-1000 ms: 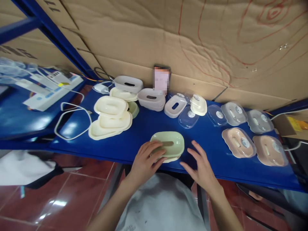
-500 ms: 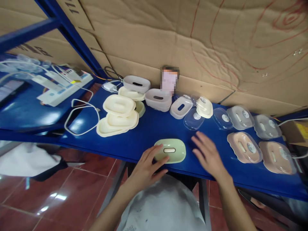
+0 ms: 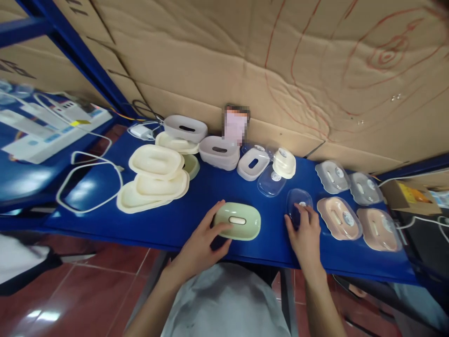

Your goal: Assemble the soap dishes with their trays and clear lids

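Observation:
A pale green oval dish (image 3: 248,228) with a slotted cream insert in its top sits near the table's front edge. My left hand (image 3: 206,234) grips its left end, with fingers over the far rim and the thumb low on the near side. To the right, a clear plastic cover (image 3: 295,199) with a round sticker is under my right hand (image 3: 304,234). My right fingers close over the cover's near right part, hiding some of its edge. Two peach dishes under clear covers (image 3: 338,217) lie just right of that hand.
Cream oval pieces (image 3: 156,161) are stacked at the left. Grey oval dishes (image 3: 219,152) stand at the back beside an upright phone (image 3: 235,124). Grey covered dishes (image 3: 332,177) sit at the right. A white cable loop (image 3: 59,187) and power strip (image 3: 56,135) lie far left.
My right hand has reached right and taken hold of the clear cover, which has come nearer to me. My left hand has tightened around the green dish's left end. The view has shifted.

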Tool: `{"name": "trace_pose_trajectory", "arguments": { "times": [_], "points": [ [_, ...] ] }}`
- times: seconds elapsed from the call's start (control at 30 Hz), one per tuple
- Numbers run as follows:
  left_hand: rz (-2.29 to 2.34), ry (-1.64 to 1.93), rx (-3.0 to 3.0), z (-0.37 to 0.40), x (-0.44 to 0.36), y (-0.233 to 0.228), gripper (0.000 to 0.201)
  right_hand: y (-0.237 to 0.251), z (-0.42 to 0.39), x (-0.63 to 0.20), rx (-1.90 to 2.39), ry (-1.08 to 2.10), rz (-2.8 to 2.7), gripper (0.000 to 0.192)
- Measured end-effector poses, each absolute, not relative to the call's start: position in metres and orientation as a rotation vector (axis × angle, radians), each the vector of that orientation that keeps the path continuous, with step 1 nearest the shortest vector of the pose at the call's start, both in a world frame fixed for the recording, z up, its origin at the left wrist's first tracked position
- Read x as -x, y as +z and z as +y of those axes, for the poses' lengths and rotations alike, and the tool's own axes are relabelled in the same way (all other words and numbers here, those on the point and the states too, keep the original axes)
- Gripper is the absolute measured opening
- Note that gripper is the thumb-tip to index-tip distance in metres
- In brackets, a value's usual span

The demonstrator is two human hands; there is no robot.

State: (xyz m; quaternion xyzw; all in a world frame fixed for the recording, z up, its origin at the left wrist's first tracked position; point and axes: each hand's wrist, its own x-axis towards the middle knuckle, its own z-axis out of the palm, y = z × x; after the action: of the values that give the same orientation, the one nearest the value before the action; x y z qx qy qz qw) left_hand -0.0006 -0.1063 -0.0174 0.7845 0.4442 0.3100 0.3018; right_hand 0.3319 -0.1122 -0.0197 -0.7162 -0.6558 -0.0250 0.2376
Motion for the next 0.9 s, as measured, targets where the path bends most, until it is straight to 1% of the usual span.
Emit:
{"name": "trace_pose_trajectory", "arguments": {
  "times": [0.07,0.1,0.2,0.3,0.43,0.63,0.7,0.83,0.9],
  "points": [
    [1.166,0.802,-1.993,-0.104,0.004,-0.017,0.042,-0.019,-0.134,-0.321,1.808,0.061,-1.781,0.042],
    [1.158,0.796,-1.948,-0.102,0.006,-0.016,0.050,-0.017,-0.143,-0.315,1.717,0.134,-1.818,0.042],
    [1.108,0.760,-1.831,-0.097,0.011,-0.015,0.069,-0.013,-0.158,-0.298,1.406,0.314,-2.109,0.052],
    [1.083,0.680,-1.742,-0.095,0.014,-0.012,0.084,-0.006,-0.151,-0.286,1.114,0.378,-2.403,0.060],
    [1.056,0.670,-1.686,-0.095,0.014,-0.009,0.088,0.005,-0.125,-0.280,0.900,0.339,-2.618,0.056],
    [0.960,0.746,-1.675,-0.093,0.017,-0.015,0.086,0.001,-0.112,-0.268,0.781,0.185,-2.663,0.026],
    [0.923,0.722,-1.705,-0.091,0.018,-0.017,0.085,-0.003,-0.116,-0.267,0.771,0.161,-2.661,0.024],
    [0.922,0.631,-1.823,-0.093,0.017,-0.017,0.089,-0.008,-0.129,-0.274,0.829,0.158,-2.617,0.027],
    [0.992,0.640,-1.854,-0.099,0.016,-0.015,0.082,-0.012,-0.138,-0.284,0.948,0.106,-2.549,0.029]
  ]
}}
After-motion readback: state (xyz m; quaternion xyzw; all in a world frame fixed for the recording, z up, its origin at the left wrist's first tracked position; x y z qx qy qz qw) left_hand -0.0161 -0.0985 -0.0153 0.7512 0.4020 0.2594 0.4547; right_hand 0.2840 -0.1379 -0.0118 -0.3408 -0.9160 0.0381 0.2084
